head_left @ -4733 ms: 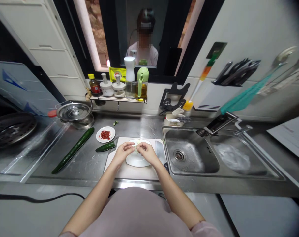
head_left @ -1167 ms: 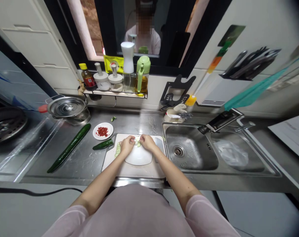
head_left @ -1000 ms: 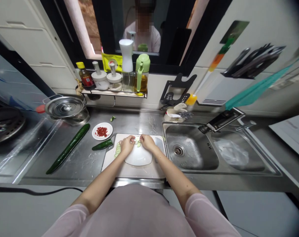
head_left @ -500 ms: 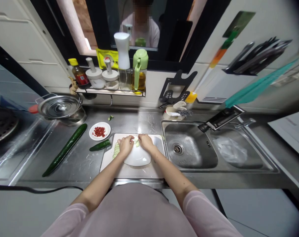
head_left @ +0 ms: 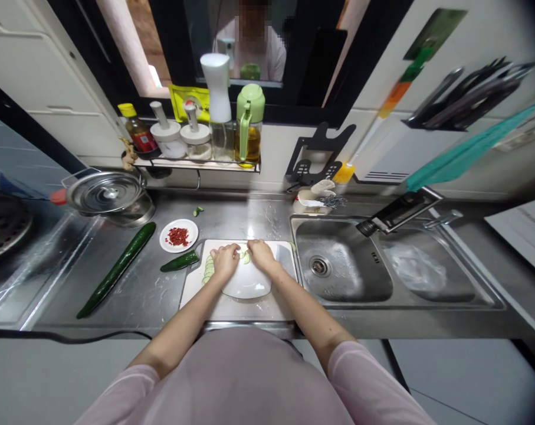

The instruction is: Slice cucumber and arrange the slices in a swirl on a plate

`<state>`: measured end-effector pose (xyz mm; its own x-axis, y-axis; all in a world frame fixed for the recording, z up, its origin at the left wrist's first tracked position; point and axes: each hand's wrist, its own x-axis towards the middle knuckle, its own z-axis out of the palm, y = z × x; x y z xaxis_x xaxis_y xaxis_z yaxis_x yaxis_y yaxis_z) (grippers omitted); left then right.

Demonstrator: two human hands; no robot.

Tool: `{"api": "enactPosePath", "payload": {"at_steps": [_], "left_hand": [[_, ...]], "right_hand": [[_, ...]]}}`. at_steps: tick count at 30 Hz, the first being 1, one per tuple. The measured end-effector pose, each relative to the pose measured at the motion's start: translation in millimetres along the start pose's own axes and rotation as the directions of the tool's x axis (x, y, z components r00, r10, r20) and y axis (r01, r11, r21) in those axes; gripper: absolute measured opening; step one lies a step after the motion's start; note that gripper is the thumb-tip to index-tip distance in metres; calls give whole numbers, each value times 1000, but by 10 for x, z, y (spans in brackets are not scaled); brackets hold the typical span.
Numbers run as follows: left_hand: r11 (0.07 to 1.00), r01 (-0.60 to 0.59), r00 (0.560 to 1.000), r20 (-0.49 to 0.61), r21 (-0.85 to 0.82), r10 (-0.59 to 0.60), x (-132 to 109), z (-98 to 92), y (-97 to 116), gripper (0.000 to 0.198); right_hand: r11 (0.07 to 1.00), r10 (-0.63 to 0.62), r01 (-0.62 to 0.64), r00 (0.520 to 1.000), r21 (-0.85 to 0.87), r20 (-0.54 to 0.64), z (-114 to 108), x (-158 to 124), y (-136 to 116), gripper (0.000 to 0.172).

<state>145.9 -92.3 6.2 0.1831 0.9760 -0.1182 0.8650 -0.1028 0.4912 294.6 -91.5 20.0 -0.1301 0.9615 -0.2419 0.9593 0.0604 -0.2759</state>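
A white plate (head_left: 246, 286) rests on the white cutting board (head_left: 194, 301), and both my hands are over its far part. My left hand (head_left: 225, 261) is closed in a pinch at a pale green cucumber slice. My right hand (head_left: 262, 256) has its fingers bent together beside the cucumber slices (head_left: 246, 258) on the plate; its fingertips are too small to make out what they grip. Left of the plate, a row of overlapping cucumber slices (head_left: 207, 271) lies on the board, partly behind my left hand. A grey blade-like shape (head_left: 285, 257) lies along the board's right side.
A cut cucumber piece (head_left: 179, 261), a whole cucumber (head_left: 117, 270) and a small dish (head_left: 164, 239) of chopped red pieces are to the left. Farther left stands a lidded pot (head_left: 137, 213). The sink (head_left: 338, 283) adjoins the board's right side; bottles (head_left: 249, 127) line the shelf behind.
The view has shifted very slightly. Both hands stay nearly in place over the plate, with only small finger movement at the slices.
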Motion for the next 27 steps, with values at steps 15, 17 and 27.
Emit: {"api": "enactPosePath", "payload": {"at_steps": [15, 17, 27], "left_hand": [[997, -64, 997, -33, 48, 65, -49, -19, 12, 24], [995, -77, 996, -32, 57, 79, -59, -24, 15, 24], [997, -33, 999, -3, 75, 33, -50, -8, -27, 24]], "right_hand": [[989, 149, -150, 986, -10, -72, 14, -189, 41, 25], [983, 181, -182, 981, -7, -61, 23, -227, 39, 25], [975, 221, -222, 975, -10, -31, 16, -220, 44, 22]]}}
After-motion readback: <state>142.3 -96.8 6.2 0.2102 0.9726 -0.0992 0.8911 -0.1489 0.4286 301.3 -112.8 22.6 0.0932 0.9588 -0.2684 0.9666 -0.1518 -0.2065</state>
